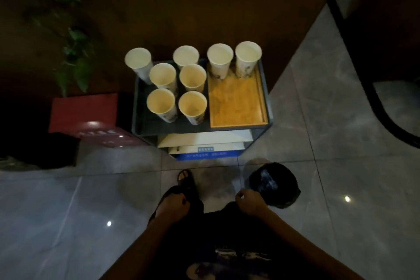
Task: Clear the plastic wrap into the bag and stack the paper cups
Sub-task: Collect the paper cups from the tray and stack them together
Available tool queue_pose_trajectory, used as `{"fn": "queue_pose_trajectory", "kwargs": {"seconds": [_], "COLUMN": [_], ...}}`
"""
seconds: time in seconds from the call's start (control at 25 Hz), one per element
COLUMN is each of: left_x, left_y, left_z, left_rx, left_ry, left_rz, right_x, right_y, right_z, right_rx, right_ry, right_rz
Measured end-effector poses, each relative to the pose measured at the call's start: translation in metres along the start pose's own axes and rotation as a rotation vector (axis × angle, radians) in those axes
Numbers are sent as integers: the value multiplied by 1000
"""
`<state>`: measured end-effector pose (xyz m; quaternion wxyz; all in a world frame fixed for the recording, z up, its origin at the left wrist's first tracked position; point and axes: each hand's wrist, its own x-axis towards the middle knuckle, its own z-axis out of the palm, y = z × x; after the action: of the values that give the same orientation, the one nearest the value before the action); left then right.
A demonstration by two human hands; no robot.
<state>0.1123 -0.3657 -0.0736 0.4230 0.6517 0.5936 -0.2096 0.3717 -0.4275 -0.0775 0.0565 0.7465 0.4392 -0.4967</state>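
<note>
— Hands?
— Left hand (179, 203) curled in a fist, empty. Right hand (249, 200) curled too; held thing, if any, impossible to tell.
— Cups, bag?
— Eight upright white paper cups (192, 77) unstacked on dark grey metal cart (145, 126), two in orange wooden tray (237, 100). Black plastic bag (273, 183) on floor beside right hand.

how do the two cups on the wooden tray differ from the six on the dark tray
The two cups stand side by side at the far edge of the wooden tray, leaving most of it bare. The six cups spread across the dark tray in loose pairs. The far left cup of the six leans out past that tray's edge. All are upright, unstacked, open-mouthed paper cups that look the same.
</note>
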Motion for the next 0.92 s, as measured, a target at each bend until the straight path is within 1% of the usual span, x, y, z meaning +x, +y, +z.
{"fn": "queue_pose_trajectory", "kwargs": {"seconds": [0.12, 0.2, 0.32, 0.4, 0.48, 0.56, 0.64, 0.76, 0.84, 0.92], "left_x": [9, 21, 41, 53, 62, 70, 76, 82, 82, 81], "left_y": [-20, -27, -38, -51, -66, -75, -78, -70, -66, -64], "left_z": [-13, -29, -64, -91, -118, -141, -163, -193, -206, -215], "left_rx": [-70, -94, -53, -41, -22, -23, -19, 17, -2, -34], "left_ry": [0, -42, -102, -100, -85, -63, -36, -5, -5, 28], "left_rz": [-30, -29, 43, 84, 87, 90, 96, 169, 195, 214], "right_x": [17, 31, 51, 57, 59, 56, 53, 43, 36, 26], "right_y": [-37, -65, -112, -143, -168, -183, -194, -205, -211, -220], "right_z": [-10, -18, -27, -28, -26, -29, -37, -60, -79, -99], "right_rx": [-44, -76, -59, -51, -55, -31, -40, -101, -159, -196], "right_ry": [40, 40, 37, 37, 28, 26, 18, -4, -19, -1], "right_rz": [-53, -69, -87, -83, -51, 2, 5, -35, -74, -139]}}
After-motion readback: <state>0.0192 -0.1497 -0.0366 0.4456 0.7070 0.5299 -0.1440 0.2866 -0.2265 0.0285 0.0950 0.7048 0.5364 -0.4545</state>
